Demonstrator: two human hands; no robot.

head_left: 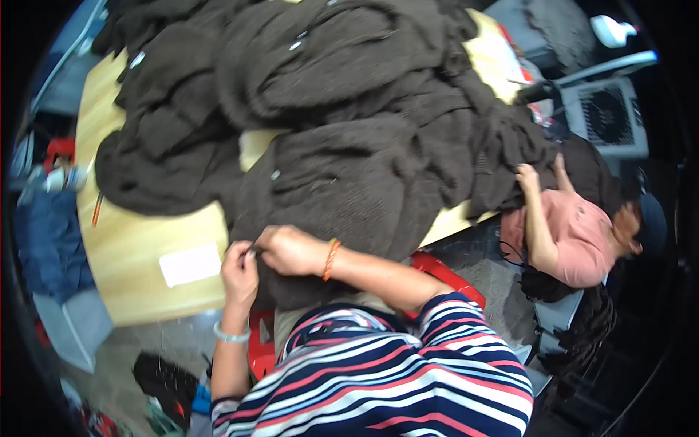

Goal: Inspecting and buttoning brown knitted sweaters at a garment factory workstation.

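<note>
A dark brown knit garment is spread over the near side of the table and hangs toward my lap. My left hand is closed at its left edge, with the fingertips pinched on a dark bit of it. Right beside it, my right hand is also closed, its fingers bent and pinching at the same spot. The two hands almost touch, and the fine detail between the fingertips is too small to make out. A small pale tag shows on the knit.
More brown knitwear is heaped across the wooden table. A white paper lies left of my hands, an orange pen-like stick farther left. At right, a co-worker in a pink shirt handles brown knit. Red stools stand below.
</note>
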